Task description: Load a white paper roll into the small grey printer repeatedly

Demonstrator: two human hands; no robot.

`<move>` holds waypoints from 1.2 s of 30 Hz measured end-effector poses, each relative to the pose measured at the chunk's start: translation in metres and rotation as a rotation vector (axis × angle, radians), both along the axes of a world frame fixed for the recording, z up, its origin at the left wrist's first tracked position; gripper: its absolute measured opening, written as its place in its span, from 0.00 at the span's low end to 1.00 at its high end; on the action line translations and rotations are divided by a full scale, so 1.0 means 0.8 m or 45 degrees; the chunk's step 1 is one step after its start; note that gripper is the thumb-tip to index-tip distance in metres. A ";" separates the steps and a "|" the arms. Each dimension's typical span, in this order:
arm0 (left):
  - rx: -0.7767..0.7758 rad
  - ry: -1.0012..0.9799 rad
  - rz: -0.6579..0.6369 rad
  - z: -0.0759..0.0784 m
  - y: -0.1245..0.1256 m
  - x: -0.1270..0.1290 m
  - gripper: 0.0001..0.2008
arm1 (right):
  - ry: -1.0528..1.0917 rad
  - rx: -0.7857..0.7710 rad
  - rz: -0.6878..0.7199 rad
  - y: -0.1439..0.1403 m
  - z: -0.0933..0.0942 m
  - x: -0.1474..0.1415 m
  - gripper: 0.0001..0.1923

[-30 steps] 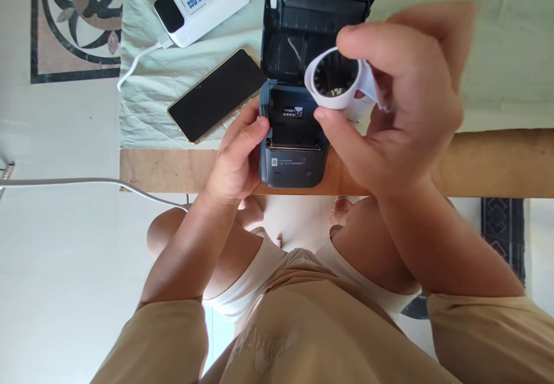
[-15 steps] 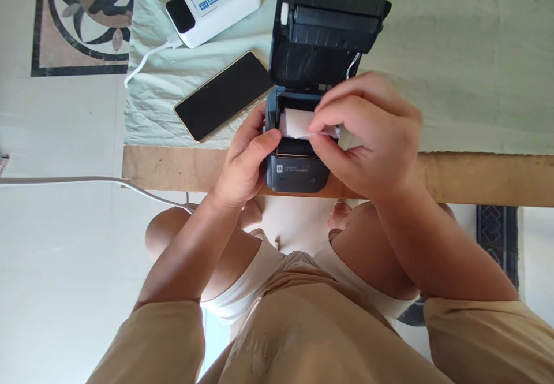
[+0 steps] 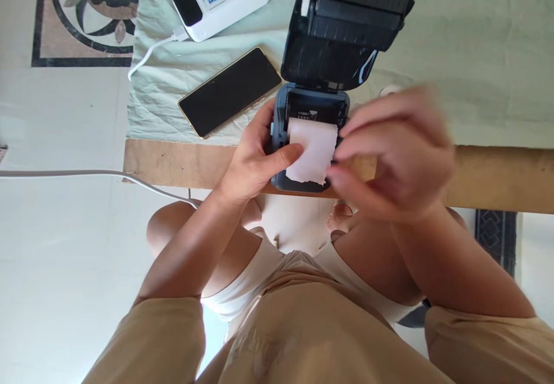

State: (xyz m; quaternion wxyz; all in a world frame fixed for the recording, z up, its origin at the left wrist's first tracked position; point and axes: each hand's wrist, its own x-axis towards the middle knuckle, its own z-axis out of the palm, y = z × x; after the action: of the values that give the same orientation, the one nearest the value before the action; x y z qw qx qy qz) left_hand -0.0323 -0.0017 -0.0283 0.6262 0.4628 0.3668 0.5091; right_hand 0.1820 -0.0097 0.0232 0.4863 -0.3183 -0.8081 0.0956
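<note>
A dark label printer (image 3: pixel 281 104) sits at the table's front edge with its lid (image 3: pixel 341 32) raised. From its bay a white paper roll's loose end (image 3: pixel 314 150) hangs forward over the printer's front, with a torn lower edge. My left hand (image 3: pixel 255 161) grips the printer's left side, and its thumb presses on the paper. At the paper's right edge is my right hand (image 3: pixel 398 153), smeared by motion. Its thumb and fingers are apart, and I see nothing between them.
Left of the printer lies a phone (image 3: pixel 230 92) with a dark screen. Behind it is a white power bank (image 3: pixel 223 6) with a white cable (image 3: pixel 151 49) plugged in. A green cloth (image 3: pixel 476 60) covers the table behind the bare wooden edge (image 3: pixel 497 176).
The paper's end now lies out over the printer's front. My right hand has moved off to the right, and my left thumb has shifted onto the paper.
</note>
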 end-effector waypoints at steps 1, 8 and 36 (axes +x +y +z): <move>0.002 0.001 -0.004 0.000 -0.001 0.000 0.35 | 0.068 -0.047 -0.091 0.001 0.001 0.004 0.06; 0.069 0.094 -0.080 -0.007 0.001 -0.006 0.42 | 0.322 -0.492 -0.166 0.001 -0.003 0.012 0.25; -0.015 0.033 0.078 0.008 -0.014 0.005 0.32 | 0.206 -1.202 0.385 0.017 -0.035 0.013 0.44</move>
State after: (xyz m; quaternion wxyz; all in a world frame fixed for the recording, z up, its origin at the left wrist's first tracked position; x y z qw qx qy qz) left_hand -0.0280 -0.0130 -0.0221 0.6084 0.4542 0.3917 0.5198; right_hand 0.1920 0.0037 -0.0050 0.3311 -0.3745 -0.6734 0.5447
